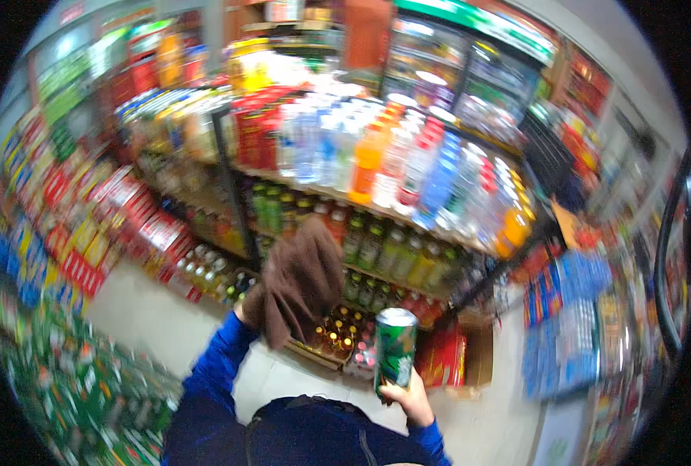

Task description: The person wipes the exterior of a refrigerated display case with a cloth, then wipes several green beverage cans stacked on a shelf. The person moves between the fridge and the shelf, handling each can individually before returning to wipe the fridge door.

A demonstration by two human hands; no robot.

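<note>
A brown cloth (303,285) drapes over my left hand (240,313) and is held there; only a bit of the wrist shows and the fingers are hidden. My right hand (406,398) grips the lower end of a green metal can (396,349) with a silver top. The can is upright, in front of my body. Beyond both hands stands a display shelf (328,187) with drink bottles on several levels. An orange drink bottle (370,157) and a blue bottle (440,177) are among those on its top. The picture is blurred.
Boxes of small bottles (338,338) and a carton with red packs (444,355) sit on the floor below the shelf. Stacked green goods (89,373) line the left, red packs (136,201) behind them. Blue packs (561,343) are piled at right. Glass-fronted coolers (424,52) stand behind.
</note>
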